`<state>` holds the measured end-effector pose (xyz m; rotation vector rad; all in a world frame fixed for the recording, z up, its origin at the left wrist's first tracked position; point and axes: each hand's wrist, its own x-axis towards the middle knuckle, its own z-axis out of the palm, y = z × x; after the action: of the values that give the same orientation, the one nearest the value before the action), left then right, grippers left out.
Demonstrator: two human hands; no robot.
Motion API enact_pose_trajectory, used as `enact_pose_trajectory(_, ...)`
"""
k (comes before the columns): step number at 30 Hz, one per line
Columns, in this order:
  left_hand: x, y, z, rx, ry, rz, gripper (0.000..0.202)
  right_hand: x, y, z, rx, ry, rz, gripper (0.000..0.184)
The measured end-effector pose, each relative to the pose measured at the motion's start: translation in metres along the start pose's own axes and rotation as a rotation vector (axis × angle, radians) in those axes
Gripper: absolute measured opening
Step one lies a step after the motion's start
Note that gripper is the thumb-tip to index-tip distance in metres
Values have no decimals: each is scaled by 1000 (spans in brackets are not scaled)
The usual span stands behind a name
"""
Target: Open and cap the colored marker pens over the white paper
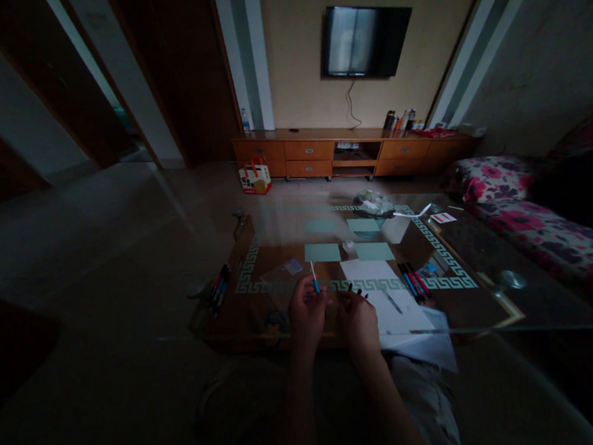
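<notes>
Just below the frame's centre, the left hand has its fingers closed on a blue pen, likely light, stiff and smooth, best held by its barrel; the right hand's fingers curl around dark sticks.

One blue-and-white pen in the left hand, three dark tips at the right hand. On the worktop: two pen bunches, one by its left edge; one loose pen; at least two paper sheets by its near edge; four pale green panels.
</notes>
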<state>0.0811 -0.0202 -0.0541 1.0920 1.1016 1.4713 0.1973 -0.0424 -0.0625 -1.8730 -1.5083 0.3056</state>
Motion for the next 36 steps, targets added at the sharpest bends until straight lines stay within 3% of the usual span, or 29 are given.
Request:
enact_pose_trajectory(7, 1, -1, 0, 5, 2, -5, 39, -1, -5, -1, -73, -34, -59, 24)
enact_pose_trajectory(14, 1, 0, -1, 57, 34, 13, 37, -8, -22, -5, -170, -156, -54, 23)
enact_pose_trajectory(21, 3, 0, -3, -11, 205, -6, 43, -7, -23, -9, -178, -213, 0, 22)
enact_pose_trajectory(36, 6, -10, -4, 40, 136, -28, 37, -3, -15, 2, 49, -55, -29, 15)
